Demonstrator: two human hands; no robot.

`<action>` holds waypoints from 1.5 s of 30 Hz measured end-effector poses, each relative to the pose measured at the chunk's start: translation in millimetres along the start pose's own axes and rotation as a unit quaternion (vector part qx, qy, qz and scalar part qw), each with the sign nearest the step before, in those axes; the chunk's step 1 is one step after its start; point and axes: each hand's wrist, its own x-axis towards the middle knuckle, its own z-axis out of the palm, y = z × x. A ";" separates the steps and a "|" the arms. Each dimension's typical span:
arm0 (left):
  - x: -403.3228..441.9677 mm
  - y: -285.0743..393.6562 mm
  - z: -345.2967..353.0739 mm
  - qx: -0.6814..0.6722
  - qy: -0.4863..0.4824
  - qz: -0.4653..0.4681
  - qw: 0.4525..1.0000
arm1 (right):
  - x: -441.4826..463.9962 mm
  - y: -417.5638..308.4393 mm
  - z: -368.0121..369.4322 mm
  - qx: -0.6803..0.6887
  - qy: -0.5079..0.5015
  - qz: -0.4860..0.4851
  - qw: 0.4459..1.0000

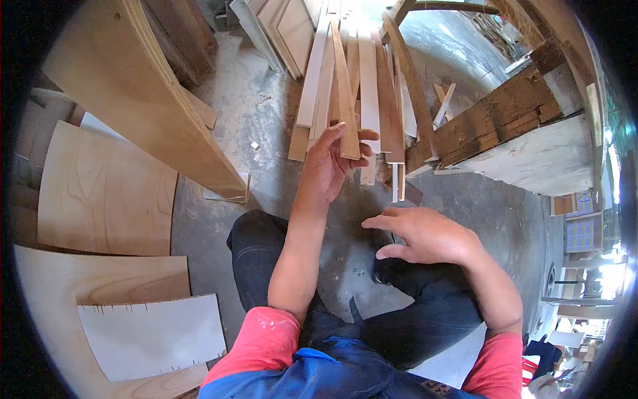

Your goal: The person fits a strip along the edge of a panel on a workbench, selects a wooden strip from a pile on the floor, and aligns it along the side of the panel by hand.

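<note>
My left hand is closed round the near end of a long, narrow wooden strip, which points away from me over a stack of strips. Beneath it, the stacked wooden strips lie lengthwise on the floor, some brown and some with white faces. My right hand hovers above my bent knee with thumb and fingers apart and nothing between them. Its fingertips point left, toward the space below my left hand.
At left, a tall plywood board stands upright near plywood sheets and a white panel. A heavy wooden beam frame rises at right. Framed panels lean at the back.
</note>
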 end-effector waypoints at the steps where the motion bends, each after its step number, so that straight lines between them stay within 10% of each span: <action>1: 0.7 -0.3 -1.0 -0.018 -0.010 0.004 1.000 | -0.5 -0.8 -0.3 -0.002 0.003 0.004 1.000; 21: -18.6 -77.1 59.6 0.160 -0.021 -0.054 0.985 | -2.9 11.7 -31.6 0.180 0.401 0.163 0.883; 26: -46.2 -114.7 93.2 0.322 -0.033 -0.037 0.945 | -2.5 40.3 -21.6 0.081 0.390 0.221 0.890; 35: -62.4 -187.9 102.5 0.076 -0.103 0.006 0.992 | -36.2 52.2 -3.4 0.118 0.352 0.282 0.885; 45: -137.1 -248.4 140.8 -0.021 0.036 -0.241 0.970 | -80.5 64.7 45.3 0.051 0.119 0.386 0.913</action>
